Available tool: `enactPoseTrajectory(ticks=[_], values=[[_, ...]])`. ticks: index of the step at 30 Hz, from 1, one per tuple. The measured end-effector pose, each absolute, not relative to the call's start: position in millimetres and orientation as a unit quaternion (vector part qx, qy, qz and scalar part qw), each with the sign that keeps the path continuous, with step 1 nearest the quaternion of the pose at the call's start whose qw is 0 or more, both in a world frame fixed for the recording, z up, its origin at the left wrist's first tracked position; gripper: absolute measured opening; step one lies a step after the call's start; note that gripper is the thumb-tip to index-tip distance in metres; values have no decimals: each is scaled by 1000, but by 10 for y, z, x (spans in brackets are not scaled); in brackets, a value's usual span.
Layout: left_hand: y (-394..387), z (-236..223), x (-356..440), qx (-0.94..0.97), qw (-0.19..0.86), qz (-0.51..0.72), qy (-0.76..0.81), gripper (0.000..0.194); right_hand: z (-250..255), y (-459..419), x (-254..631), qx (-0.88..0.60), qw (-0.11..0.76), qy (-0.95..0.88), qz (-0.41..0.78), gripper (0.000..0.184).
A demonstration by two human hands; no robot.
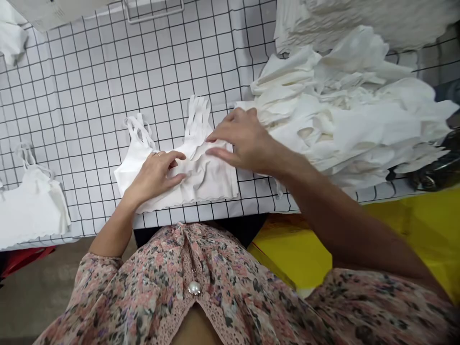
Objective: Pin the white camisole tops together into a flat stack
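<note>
A white strappy bra top [212,177] lies on the checked cloth before me, its straps pointing away and its fabric wrinkled in the middle. My left hand [154,176] rests on its left part, thumb and fingers apart, with a ring on one finger. Over the right side of the top is my right hand [246,139], its thumb and fingers spread. Whether its fingertips touch the fabric I cannot tell. Just beyond my right hand, a loose heap of white garments [345,124] spreads across the table.
Neatly laid white tops [34,206] lie at the left edge of the table [97,86]. At the back right is a stack of white fabric [359,21]. A wire handle [154,18] shows at the back. Yellow material [406,230] lies below the table on the right.
</note>
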State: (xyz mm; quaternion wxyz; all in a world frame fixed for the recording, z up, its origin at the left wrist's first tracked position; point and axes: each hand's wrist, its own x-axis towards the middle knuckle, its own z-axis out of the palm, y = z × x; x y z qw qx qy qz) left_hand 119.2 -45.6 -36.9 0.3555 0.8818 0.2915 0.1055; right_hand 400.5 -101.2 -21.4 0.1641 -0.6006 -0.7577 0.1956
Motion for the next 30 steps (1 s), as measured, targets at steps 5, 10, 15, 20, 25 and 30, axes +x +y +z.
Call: enactPoseTrajectory(ticks=[5, 10, 15, 20, 25, 30], values=[[-326, -303, 1136, 892, 348, 37, 287, 37, -720, -1307, 4155, -615, 197, -745, 168, 22], [-393, -297, 933, 894, 240, 162, 342, 49, -678, -1462, 3985, -654, 222, -716, 102, 44], [-959, -648, 514, 910, 177, 199, 318, 61, -761, -1987, 3394, -618, 185, -754, 123, 76], [-1169, -903, -106, 863, 161, 154, 454, 66, -1043, -2396, 3590, -690, 144, -700, 113, 91], [-948, -845, -51, 819, 105, 271, 495, 43, -1036, -2316, 3500, -656, 233, -717, 43, 69], [-807, -876, 162, 726, 153, 283, 608, 14, -1174, -2197, 3322, -683, 266, -679, 40, 50]])
